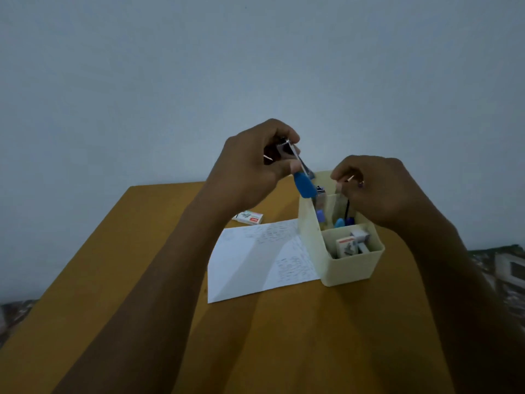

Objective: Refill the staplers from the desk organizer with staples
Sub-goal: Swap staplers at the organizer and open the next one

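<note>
Though dim and blurred, left hand (250,166) clamped on blue stapler (302,183), right hand (377,191) pinching something unclear.

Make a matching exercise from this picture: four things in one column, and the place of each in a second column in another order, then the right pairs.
Things:
1. blue stapler
2. staple box with red label
3. sheet of paper
4. small boxes

Places:
A. flat on the table, left of the desk organizer
B. held in the left hand, above the table
C. in the near compartment of the desk organizer
D. on the table, beyond the far edge of the paper

Pairs: 1-B, 2-D, 3-A, 4-C
</note>
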Action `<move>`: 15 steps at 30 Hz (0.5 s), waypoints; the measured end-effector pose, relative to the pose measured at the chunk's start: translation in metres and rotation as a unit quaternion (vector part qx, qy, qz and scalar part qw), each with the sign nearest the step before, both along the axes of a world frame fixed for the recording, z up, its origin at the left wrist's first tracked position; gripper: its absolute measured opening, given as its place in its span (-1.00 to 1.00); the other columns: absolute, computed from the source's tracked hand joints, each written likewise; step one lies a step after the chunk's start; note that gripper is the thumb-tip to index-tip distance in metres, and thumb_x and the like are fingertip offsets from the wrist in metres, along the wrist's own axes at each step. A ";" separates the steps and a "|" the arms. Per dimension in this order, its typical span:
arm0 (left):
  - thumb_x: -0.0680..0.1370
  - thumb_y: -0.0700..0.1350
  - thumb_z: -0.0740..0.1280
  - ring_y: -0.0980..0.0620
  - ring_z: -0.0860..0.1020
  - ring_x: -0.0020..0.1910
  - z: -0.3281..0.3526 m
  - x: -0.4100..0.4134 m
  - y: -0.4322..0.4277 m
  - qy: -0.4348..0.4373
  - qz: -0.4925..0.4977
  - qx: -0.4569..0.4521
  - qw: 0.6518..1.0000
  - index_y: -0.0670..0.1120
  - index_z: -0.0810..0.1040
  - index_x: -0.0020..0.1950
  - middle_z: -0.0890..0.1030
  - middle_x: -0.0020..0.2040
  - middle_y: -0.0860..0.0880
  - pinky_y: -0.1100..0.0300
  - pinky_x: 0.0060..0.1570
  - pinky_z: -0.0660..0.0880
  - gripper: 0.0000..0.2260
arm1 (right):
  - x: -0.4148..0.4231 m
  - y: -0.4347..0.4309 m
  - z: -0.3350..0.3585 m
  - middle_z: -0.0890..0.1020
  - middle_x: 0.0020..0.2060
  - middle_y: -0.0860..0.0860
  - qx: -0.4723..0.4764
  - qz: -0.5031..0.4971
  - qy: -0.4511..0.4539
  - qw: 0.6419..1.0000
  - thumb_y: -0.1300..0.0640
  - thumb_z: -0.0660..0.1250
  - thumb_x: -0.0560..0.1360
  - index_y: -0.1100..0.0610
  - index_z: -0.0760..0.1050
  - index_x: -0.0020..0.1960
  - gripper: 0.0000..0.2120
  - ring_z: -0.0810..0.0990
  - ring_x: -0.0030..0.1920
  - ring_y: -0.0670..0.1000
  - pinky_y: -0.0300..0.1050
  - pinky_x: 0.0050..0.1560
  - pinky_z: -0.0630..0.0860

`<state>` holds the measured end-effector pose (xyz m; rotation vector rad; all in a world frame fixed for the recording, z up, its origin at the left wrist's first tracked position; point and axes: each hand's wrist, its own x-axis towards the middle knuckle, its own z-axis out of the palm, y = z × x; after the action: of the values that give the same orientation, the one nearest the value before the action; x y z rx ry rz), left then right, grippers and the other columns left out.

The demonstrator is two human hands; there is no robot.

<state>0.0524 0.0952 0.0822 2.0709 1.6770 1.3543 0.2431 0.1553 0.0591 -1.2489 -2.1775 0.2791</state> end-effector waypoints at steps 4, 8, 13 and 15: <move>0.46 -0.15 0.45 0.26 0.59 -0.09 0.004 0.025 0.015 0.060 -0.008 -0.005 0.998 0.05 0.54 0.07 0.60 -0.11 0.19 0.40 -0.02 0.52 -0.76 | 0.015 0.010 -0.008 0.53 0.15 0.01 0.011 -0.025 -0.012 1.000 0.22 0.33 0.48 0.05 0.50 0.16 -0.73 0.45 0.11 -0.02 -0.20 0.01 0.33; 0.48 -0.15 0.43 0.19 0.56 -0.11 -0.005 0.040 0.029 0.126 -0.021 -0.029 0.991 0.00 0.54 0.10 0.61 -0.09 0.12 0.44 -0.09 0.45 -0.78 | 0.022 0.020 -0.021 0.50 0.21 0.05 0.001 -0.029 -0.039 0.999 0.22 0.33 0.47 0.07 0.44 0.25 -0.64 0.40 0.19 0.05 -0.17 0.08 0.31; 0.49 -0.11 0.41 0.04 0.57 -0.01 -0.022 0.049 0.044 0.211 -0.007 -0.040 0.977 -0.02 0.53 0.14 0.65 -0.01 0.02 0.05 0.04 0.52 -0.77 | 0.023 0.024 -0.033 0.49 0.19 0.06 -0.013 -0.016 0.004 1.000 0.27 0.36 0.45 0.10 0.41 0.28 -0.58 0.44 0.12 0.00 -0.22 0.05 0.35; 0.49 -0.08 0.40 0.00 0.56 0.01 -0.030 0.050 0.052 0.234 -0.002 -0.047 0.971 -0.02 0.52 0.16 0.64 0.01 -0.02 -0.01 0.04 0.52 -0.75 | 0.024 0.026 -0.037 0.48 0.18 0.06 -0.018 -0.007 0.020 1.000 0.28 0.37 0.44 0.11 0.40 0.27 -0.57 0.43 0.07 -0.04 -0.24 0.04 0.35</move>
<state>0.1025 0.1470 0.0522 2.4683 1.8524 0.8003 0.2668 0.1812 0.0220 -1.2671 -2.1370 0.3361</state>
